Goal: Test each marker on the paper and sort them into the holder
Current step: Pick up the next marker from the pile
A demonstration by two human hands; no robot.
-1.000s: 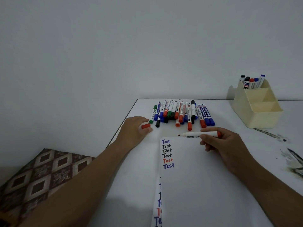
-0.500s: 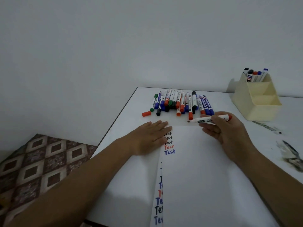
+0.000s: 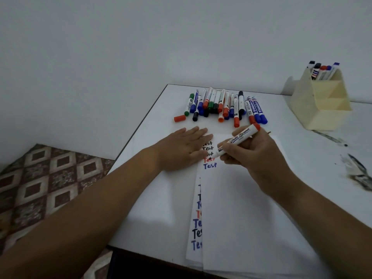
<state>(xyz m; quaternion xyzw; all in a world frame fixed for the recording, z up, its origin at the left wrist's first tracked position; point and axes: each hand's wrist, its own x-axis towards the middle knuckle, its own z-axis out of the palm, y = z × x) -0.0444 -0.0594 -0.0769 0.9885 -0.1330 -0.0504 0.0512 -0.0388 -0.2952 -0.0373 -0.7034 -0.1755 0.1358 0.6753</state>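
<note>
Fingers of the right hand are clamped on one uncapped marker; left hand fingers are laid flat, together, on the paper. One orange cap is seen beyond the paper, beside the marker pile; five markers are held in the holder.

Your left hand lies flat, palm down, its fingers straight and together, pointing away from you, the bare forearm running back to the lower left. Your right hand is curled, its fingers and thumb pinching a white-barrelled, red-ended marker whose tip angles down and left, just beside your left hand
</note>
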